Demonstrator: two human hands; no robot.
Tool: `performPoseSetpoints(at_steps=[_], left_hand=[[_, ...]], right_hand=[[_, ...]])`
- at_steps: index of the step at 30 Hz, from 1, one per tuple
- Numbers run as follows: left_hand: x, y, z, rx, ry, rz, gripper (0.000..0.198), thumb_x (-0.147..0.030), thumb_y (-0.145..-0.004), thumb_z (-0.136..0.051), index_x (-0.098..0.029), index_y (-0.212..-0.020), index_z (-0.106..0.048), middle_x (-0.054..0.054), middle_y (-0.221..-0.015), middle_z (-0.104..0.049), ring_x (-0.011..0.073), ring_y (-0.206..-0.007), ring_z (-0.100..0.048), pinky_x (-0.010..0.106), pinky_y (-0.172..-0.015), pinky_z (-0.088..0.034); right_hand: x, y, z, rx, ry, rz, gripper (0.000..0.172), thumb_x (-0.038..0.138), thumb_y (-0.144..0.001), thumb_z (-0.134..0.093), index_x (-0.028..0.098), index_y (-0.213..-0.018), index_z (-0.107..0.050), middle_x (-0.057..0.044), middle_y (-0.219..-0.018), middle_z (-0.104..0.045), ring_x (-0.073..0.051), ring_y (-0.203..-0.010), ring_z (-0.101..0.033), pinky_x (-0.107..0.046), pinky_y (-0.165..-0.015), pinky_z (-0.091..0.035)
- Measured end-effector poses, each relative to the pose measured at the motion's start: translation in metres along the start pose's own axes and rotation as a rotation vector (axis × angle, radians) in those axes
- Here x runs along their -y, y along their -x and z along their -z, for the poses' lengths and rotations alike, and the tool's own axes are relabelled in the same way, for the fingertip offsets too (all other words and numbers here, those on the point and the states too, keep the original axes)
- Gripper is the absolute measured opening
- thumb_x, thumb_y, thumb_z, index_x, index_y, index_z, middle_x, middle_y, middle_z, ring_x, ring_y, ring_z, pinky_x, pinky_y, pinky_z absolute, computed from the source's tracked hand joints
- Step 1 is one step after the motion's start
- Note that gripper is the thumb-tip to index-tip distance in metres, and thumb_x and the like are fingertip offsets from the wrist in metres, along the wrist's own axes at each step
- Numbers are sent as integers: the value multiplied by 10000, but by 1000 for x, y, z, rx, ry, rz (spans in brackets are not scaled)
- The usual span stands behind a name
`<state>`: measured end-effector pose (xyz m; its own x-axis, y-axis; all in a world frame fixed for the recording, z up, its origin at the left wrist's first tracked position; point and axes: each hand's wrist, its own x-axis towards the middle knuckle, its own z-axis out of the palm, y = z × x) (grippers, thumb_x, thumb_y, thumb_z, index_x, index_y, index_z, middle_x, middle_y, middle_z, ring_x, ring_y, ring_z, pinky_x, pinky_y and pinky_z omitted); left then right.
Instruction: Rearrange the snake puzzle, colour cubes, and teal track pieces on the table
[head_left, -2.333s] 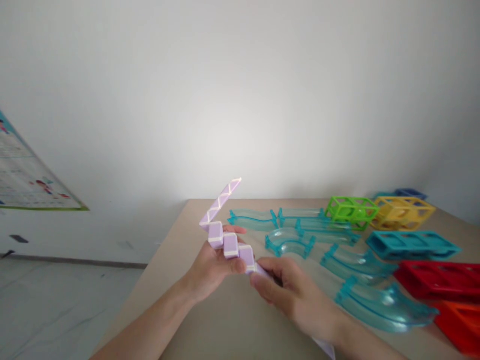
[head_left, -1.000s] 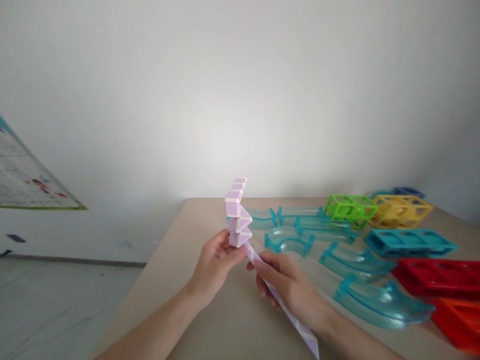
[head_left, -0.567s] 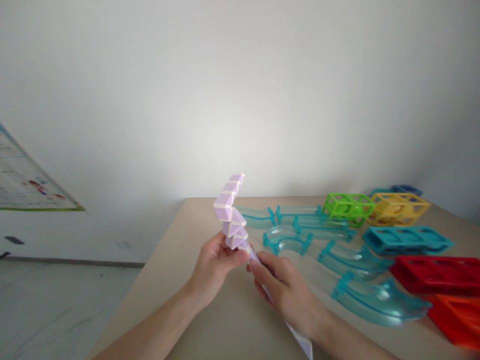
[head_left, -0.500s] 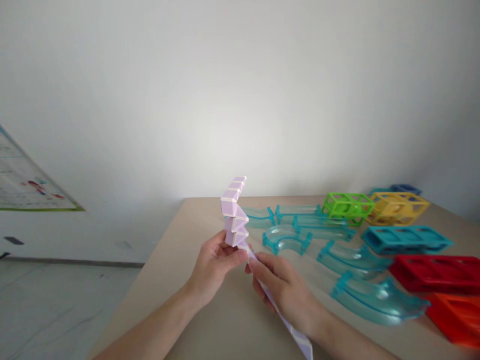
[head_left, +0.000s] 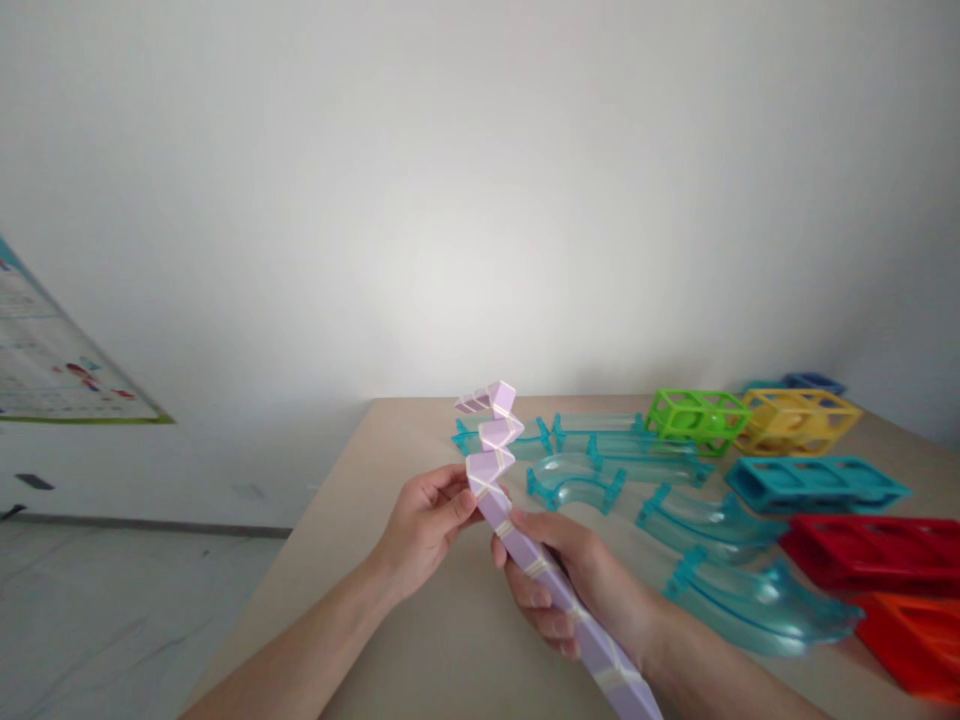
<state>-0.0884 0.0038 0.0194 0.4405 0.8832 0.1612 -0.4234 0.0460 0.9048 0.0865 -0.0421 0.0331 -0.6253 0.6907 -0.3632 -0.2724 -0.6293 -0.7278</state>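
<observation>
A purple and white snake puzzle [head_left: 538, 568] is held up above the table. Its far part zigzags and ends in a short piece turned to the left, while its near part runs straight down toward the lower right. My left hand [head_left: 424, 530] is closed on the puzzle with thumb and fingers, just below the zigzag. Around the straight part, my right hand [head_left: 574, 575] is wrapped, with its fingers curling underneath. Some fingertips of the left hand are hidden behind the puzzle.
On the right of the table [head_left: 352, 490] lie clear blue track pieces [head_left: 757, 600]. Beyond them are open block frames: green [head_left: 697, 420], yellow [head_left: 796, 420], teal [head_left: 817, 484], red [head_left: 877, 550] and orange [head_left: 911, 640]. A wall [head_left: 480, 200] stands behind the table.
The puzzle has been turned about its length: its upper end now points left instead of up and right, and its straight part shows a broader face. Both hands stay close together on it.
</observation>
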Motion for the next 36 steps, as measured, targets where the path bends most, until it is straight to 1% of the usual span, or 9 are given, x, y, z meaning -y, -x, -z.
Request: performPoseSetpoints(at_steps=[3, 8, 12, 19, 25, 28, 30, 33, 36], left_hand=[[-2, 1, 1, 13, -17, -1, 285, -336, -763, -735, -104, -927, -716, 106, -847, -712, 155, -614, -608, 314, -648, -492], [-3, 0, 7, 1, -72, -24, 277, -336, -757, -741, -87, -877, -737, 103, -788, -709, 196, -750, -624, 322, -740, -475], [-2, 0, 13, -23, -138, -30, 265, -323, -750, -747, -90, -877, -748, 78, -741, -693, 178, -710, -595, 318, -726, -454], [0, 4, 17, -41, -269, -35, 222, -312, -782, -711, -99, -834, -749, 65, -749, -679, 184, -747, -570, 319, -754, -432], [0, 5, 21, -75, -397, -52, 242, -344, -762, -714, -104, -765, -748, 47, -689, -648, 181, -684, -544, 284, -661, -405], [-2, 6, 20, -73, -437, -60, 260, -366, -758, -714, -114, -803, -760, 61, -738, -680, 203, -707, -567, 295, -682, -422], [-4, 6, 19, -65, -504, -53, 268, -381, -765, -704, -122, -790, -766, 67, -755, -695, 215, -706, -583, 293, -679, -429], [-8, 6, 18, -50, -617, -51, 271, -382, -781, -687, -130, -711, -758, 60, -721, -694, 206, -676, -589, 266, -628, -422], [-10, 6, 16, -56, -616, -55, 230, -356, -772, -706, -132, -754, -754, 64, -732, -701, 199, -695, -603, 253, -631, -439]], right_hand=[[-2, 0, -2, -15, 54, 46, 389, 528, -874, -418, 179, -833, -585, 71, -494, -411, -42, -303, -286, -144, -280, -294], [2, 1, -3, -61, 150, 71, 373, 521, -846, -472, 168, -796, -583, 74, -481, -417, -42, -296, -317, -142, -268, -305], [8, 3, -1, -71, 241, 81, 365, 503, -847, -490, 159, -788, -595, 71, -479, -421, -47, -299, -345, -148, -263, -331], [14, 9, -4, -122, 372, 100, 384, 502, -860, -483, 151, -764, -603, 64, -476, -445, -53, -286, -373, -160, -268, -339], [18, 15, -7, -127, 420, 103, 395, 522, -838, -520, 152, -717, -589, 61, -473, -458, -52, -287, -381, -161, -266, -337], [14, 13, -7, -142, 437, 113, 388, 511, -830, -525, 157, -679, -567, 64, -452, -449, -54, -280, -373, -164, -262, -322], [8, 8, -6, -157, 467, 117, 346, 469, -825, -533, 168, -655, -544, 69, -441, -446, -57, -276, -376, -165, -257, -299], [-1, 1, -3, -190, 522, 143, 303, 419, -836, -522, 182, -647, -519, 77, -443, -450, -58, -277, -386, -168, -260, -268], [-5, -2, -1, -244, 585, 181, 313, 425, -864, -499, 182, -668, -516, 80, -444, -449, -53, -284, -388, -165, -273, -253]])
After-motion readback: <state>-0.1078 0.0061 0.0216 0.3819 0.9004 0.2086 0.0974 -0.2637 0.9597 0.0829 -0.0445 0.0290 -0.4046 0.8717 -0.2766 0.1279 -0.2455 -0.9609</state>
